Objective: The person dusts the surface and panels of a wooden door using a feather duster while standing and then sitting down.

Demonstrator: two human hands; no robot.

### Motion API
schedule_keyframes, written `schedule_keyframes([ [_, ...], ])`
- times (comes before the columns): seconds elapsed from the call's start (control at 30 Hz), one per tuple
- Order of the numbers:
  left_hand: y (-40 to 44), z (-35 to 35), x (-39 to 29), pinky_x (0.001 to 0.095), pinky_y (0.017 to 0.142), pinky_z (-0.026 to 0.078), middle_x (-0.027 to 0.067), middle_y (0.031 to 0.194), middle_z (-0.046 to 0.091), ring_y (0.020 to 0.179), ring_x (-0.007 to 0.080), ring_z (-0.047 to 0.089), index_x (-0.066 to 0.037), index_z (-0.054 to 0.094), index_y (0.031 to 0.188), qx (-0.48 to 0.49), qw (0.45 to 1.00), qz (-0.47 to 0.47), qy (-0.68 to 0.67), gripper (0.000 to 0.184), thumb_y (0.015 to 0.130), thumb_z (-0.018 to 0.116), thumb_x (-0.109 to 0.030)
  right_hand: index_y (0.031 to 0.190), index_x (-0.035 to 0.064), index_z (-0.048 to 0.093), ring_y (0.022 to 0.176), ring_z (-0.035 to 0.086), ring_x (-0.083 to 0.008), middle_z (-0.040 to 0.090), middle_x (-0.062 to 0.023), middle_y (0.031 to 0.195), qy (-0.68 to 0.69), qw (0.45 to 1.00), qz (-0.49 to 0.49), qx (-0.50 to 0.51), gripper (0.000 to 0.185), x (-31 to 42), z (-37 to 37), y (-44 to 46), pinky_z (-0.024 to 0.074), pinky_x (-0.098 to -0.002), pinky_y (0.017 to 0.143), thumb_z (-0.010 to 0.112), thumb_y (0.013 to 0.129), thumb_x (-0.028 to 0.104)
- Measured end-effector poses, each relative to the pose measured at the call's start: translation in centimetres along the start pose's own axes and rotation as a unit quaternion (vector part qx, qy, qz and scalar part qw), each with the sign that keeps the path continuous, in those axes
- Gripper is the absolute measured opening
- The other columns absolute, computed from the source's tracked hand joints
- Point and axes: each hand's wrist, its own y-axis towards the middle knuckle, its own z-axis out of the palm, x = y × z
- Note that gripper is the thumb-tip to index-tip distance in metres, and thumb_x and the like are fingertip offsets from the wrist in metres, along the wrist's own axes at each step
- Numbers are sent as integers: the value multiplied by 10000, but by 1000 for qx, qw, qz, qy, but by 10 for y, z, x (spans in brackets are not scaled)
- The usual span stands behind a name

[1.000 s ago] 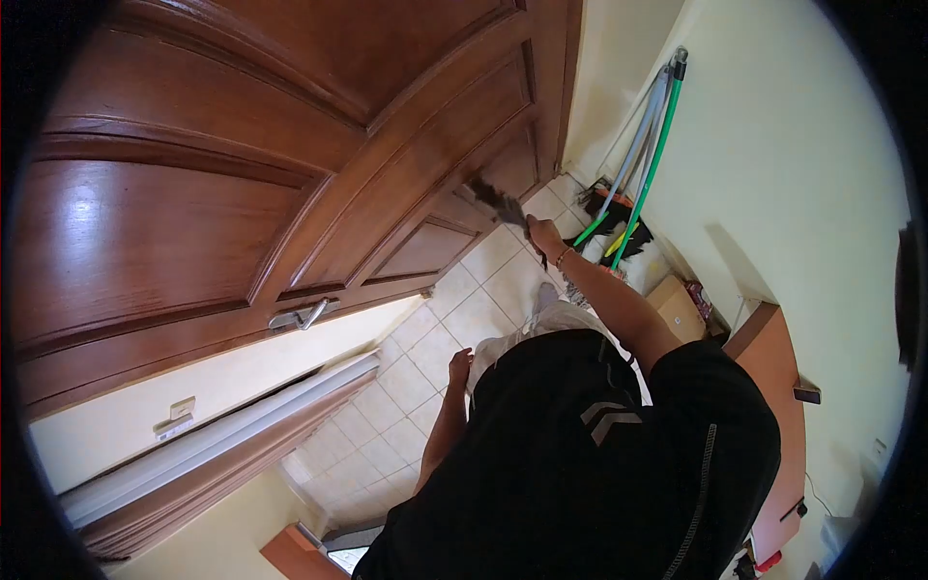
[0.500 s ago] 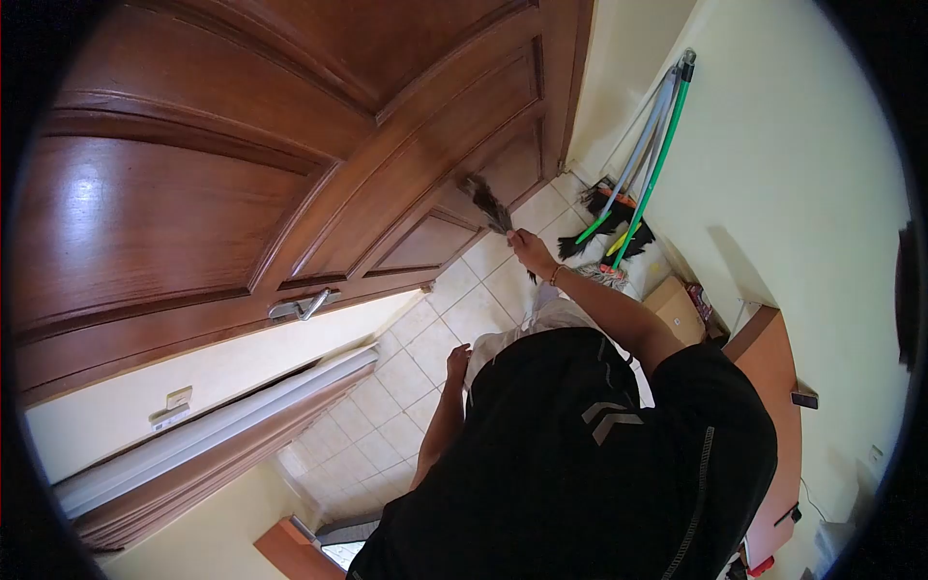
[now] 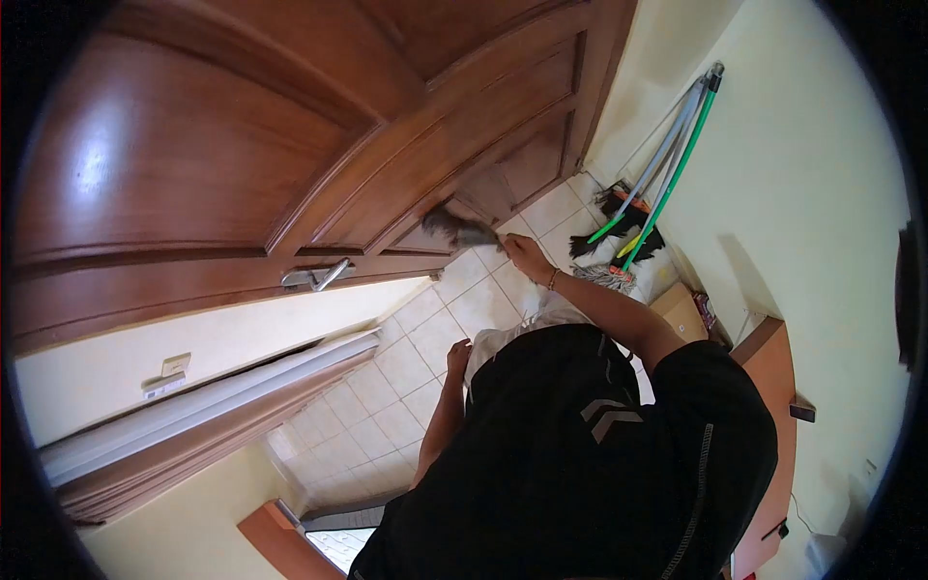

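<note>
Right hand [image 3: 528,258] clamped around a duster [image 3: 462,232] held at a brown door [image 3: 184,145], left hand [image 3: 458,359] apart, beside pale trousers [image 3: 491,346], its grip unclear, mop [image 3: 603,277] near the wall [image 3: 822,193].

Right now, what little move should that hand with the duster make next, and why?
Probably one short sweep across the lower part of the door: the right hand grips the duster, and its feathers are already at that wood, though whether they touch is hard to tell.
</note>
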Motion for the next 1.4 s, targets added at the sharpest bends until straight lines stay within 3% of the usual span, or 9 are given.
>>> schedule_keyframes([
  [0.03, -3, -3, -1, 315, 894, 555, 107, 1190, 732, 1018, 201, 695, -46, 720, 1237, -10, 998, 7, 56, 340, 937, 601, -152, 911, 68, 625, 533, 435, -57, 482, 43, 657, 42, 998, 30, -23, 451, -2, 6, 1, 374, -257, 486, 496, 1090, 462],
  [0.23, -25, -15, 10, 329, 906, 560, 121, 1147, 744, 1025, 203, 707, -43, 716, 1247, -5, 915, -218, -339, 343, 931, 636, -150, 918, 100, 589, 487, 391, -33, 448, 58, 649, 62, 997, 41, 21, 401, -3, 47, -10, 348, -222, 453, 490, 1097, 444],
  [0.33, -41, -26, 22, 336, 912, 559, 129, 1132, 747, 1036, 199, 706, -38, 715, 1246, 0, 992, -74, -106, 341, 948, 604, -160, 913, 111, 565, 483, 380, -38, 453, 57, 662, 160, 985, 46, -47, 380, -14, 70, -7, 349, -226, 455, 496, 1096, 437],
  [0.6, -87, -58, 21, 347, 924, 557, 153, 1119, 747, 1065, 231, 703, -16, 682, 1284, -31, 934, -233, -270, 381, 989, 501, -174, 893, 129, 538, 509, 415, -41, 461, 55, 672, 155, 980, 99, -74, 401, 5, 117, -9, 343, -231, 452, 486, 1092, 473],
  [0.93, -130, -53, 103, 315, 921, 550, 109, 1143, 749, 1025, 194, 711, -70, 730, 1260, -56, 956, -192, -214, 375, 990, 525, -231, 878, 133, 528, 503, 348, -31, 400, 72, 653, 163, 980, 115, 14, 391, 7, 171, -22, 308, -226, 452, 481, 1100, 452],
  [0.97, -135, -53, 109, 315, 917, 553, 117, 1182, 738, 1020, 201, 716, -45, 723, 1252, -40, 909, -240, -338, 376, 994, 517, -224, 875, 132, 525, 502, 339, -30, 395, 74, 650, 146, 979, 134, 53, 391, 8, 175, -24, 304, -226, 450, 479, 1102, 447],
  [1.1, -162, -64, 123, 316, 920, 551, 101, 1182, 738, 1034, 192, 710, -48, 726, 1249, -69, 926, -216, -302, 375, 1002, 533, -253, 881, 119, 531, 493, 341, -32, 386, 74, 637, 176, 978, 96, -57, 401, 7, 204, -28, 297, -232, 443, 484, 1099, 452],
  [1.2, -177, -64, 147, 323, 967, 534, 86, 1199, 736, 1097, 182, 688, -78, 738, 1252, -53, 931, -222, -285, 370, 1009, 552, -286, 861, 120, 510, 502, 389, -49, 431, 60, 650, 139, 981, 132, 39, 434, 2, 216, -31, 332, -244, 449, 472, 1095, 484],
  [1.4, -214, -66, 180, 322, 984, 514, 82, 1221, 727, 1069, 179, 670, -92, 740, 1259, -76, 970, -98, -209, 362, 1028, 550, -295, 878, 86, 561, 503, 443, -70, 468, 38, 634, 96, 994, 19, -41, 449, -5, 248, -42, 368, -266, 456, 473, 1097, 468],
])
